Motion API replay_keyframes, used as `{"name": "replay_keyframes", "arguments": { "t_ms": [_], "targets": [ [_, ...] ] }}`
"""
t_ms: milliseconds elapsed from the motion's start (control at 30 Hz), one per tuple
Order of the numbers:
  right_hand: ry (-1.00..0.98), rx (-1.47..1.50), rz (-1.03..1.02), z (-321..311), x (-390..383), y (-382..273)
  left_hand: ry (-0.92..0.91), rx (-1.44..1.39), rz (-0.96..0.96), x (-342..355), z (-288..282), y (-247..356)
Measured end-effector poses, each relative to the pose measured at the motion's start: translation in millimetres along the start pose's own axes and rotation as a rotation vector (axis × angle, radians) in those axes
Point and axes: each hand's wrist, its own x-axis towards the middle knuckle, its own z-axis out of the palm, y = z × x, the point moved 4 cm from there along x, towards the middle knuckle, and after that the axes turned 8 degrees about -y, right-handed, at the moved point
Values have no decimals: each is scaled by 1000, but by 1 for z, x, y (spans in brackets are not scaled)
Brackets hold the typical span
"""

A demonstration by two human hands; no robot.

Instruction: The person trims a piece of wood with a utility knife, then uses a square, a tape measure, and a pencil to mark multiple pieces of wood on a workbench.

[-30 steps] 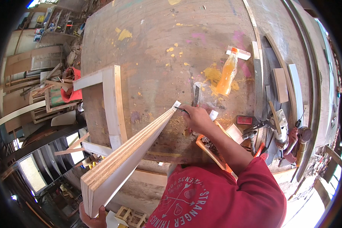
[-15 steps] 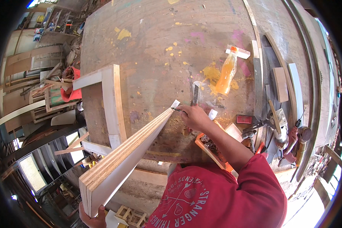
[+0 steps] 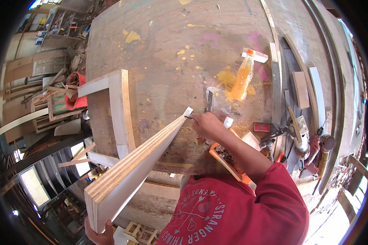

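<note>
A long board [image 3: 139,159] with layered wood edges and a white face slants from the lower left up onto the worktable. My left hand [image 3: 100,232] grips its near lower end, the thumb on the white face and the other fingers mostly hidden. At the far end, my right hand [image 3: 208,124] is closed in a pinch on a thin dark tool [image 3: 187,117]. The tool's tip meets the board's corner; its exact kind is too small to tell. Just beyond that corner shows a small white piece [image 3: 188,111]. A dark flat strip [image 3: 209,101] lies beyond my right hand.
An orange-filled bottle [image 3: 243,79] lies on the paint-stained table [image 3: 163,81]. A white-faced wooden frame [image 3: 119,110] rests at the left. An orange tray [image 3: 217,153] sits under my right forearm. Power tools [image 3: 301,141] and wood strips [image 3: 301,90] line the right side.
My right hand has shifted very slightly to the left at the board's far corner, still pinching the thin tool. My left hand keeps its grip, and the board looks unmoved.
</note>
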Motion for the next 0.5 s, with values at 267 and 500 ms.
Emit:
{"name": "replay_keyframes", "arguments": {
  "t_ms": [267,500],
  "targets": [
    [-31,13,33,-8,-1,-11,-4,1,0,-1,1,2],
    [-103,-157,37,-5,0,-4,-30,-12,2,5,1,11]
  ]
}}
